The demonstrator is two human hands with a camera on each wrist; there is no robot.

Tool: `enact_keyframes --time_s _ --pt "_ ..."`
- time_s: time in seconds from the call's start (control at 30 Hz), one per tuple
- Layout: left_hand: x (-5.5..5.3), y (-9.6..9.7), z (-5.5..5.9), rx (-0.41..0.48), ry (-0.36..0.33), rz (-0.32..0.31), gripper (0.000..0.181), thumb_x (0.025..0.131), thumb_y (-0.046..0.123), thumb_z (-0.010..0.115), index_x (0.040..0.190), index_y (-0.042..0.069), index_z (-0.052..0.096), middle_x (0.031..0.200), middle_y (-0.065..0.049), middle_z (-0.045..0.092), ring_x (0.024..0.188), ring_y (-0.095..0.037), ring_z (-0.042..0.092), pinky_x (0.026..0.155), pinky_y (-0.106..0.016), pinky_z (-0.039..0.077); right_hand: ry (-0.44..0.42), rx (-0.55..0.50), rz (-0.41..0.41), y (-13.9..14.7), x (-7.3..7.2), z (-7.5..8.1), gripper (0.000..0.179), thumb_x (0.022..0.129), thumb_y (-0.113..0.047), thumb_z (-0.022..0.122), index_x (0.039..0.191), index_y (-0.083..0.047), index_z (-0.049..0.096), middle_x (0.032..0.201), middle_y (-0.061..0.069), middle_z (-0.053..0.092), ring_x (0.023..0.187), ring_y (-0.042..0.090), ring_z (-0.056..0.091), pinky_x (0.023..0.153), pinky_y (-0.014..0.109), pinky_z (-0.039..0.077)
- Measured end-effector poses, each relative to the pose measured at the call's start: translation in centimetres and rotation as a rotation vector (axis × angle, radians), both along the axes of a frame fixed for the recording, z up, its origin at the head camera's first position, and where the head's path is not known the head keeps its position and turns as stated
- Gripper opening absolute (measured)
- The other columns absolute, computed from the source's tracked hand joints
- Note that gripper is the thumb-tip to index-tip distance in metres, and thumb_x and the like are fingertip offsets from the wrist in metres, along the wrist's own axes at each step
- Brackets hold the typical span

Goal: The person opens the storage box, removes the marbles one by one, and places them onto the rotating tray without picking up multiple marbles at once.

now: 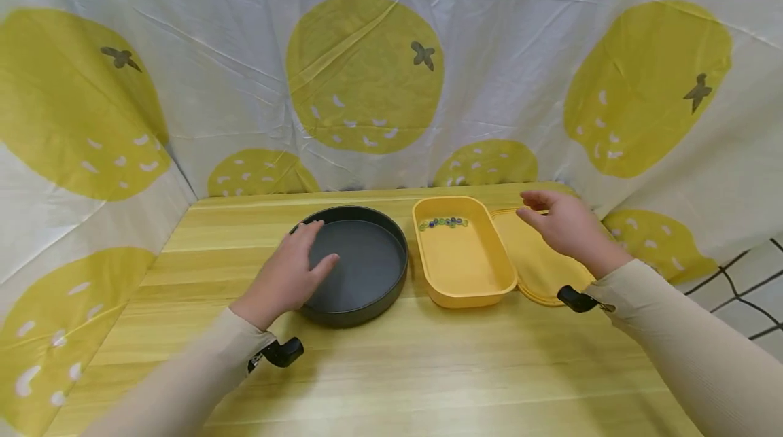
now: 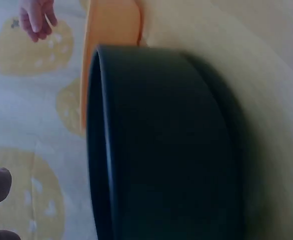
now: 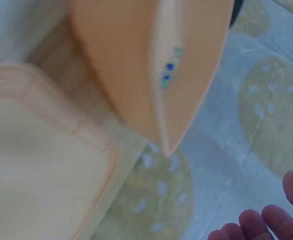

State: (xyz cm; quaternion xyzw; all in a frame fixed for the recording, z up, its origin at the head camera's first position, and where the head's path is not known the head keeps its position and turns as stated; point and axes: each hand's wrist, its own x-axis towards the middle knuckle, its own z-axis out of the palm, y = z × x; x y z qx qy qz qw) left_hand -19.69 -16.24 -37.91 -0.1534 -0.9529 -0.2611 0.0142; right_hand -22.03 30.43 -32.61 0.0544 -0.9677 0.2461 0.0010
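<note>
A round dark grey pan (image 1: pixel 357 267) stands on the wooden table, and my left hand (image 1: pixel 292 274) hovers at its left rim with thumb and fingers spread, holding nothing. To the pan's right is a yellow-orange rectangular container (image 1: pixel 467 264). Several small glass marbles (image 1: pixel 444 222), green and blue, lie in a row at its far end. My right hand (image 1: pixel 565 226) is raised over a flat yellow lid (image 1: pixel 544 264), fingers loosely bent and nothing in them. In the right wrist view the marbles (image 3: pixel 169 67) show inside the tilted-looking container, and the right fingertips (image 3: pixel 251 223) appear at the lower right.
A white curtain (image 1: pixel 245 83) with yellow fruit prints hangs behind and beside the wooden table (image 1: pixel 391 369). The container's near end overlaps the lid's left edge in the head view. Black lines on a white surface (image 1: pixel 746 301) show at the far right.
</note>
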Motion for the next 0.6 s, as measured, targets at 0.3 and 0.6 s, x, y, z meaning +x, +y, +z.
enact_keyframes --time_s 0.3,0.6 --pt "-2.9 -5.7 -2.8 -0.002 -0.088 0.132 0.088 0.106 0.047 0.059 0.166 -0.004 0.02 0.171 -0.03 0.022 0.159 -0.051 0.019 0.128 -0.067 0.014 -0.015 -0.101 0.085 -5.7 -5.1 0.0 0.047 0.11 -0.026 0.059 0.15 -0.003 0.057 0.143 0.024 0.063 0.134 0.044 0.058 0.108 0.059 0.049" --pt "-3.5 -6.8 -4.7 0.044 -0.206 0.087 0.096 0.106 0.053 0.057 0.168 -0.002 0.008 0.174 -0.029 0.01 0.16 -0.05 0.014 0.128 -0.065 0.017 -0.055 -0.165 0.145 -8.6 -8.6 -1.5 0.042 0.109 -0.024 0.06 0.148 -0.007 0.06 0.141 0.019 0.066 0.13 0.038 0.062 0.105 0.053 0.054"
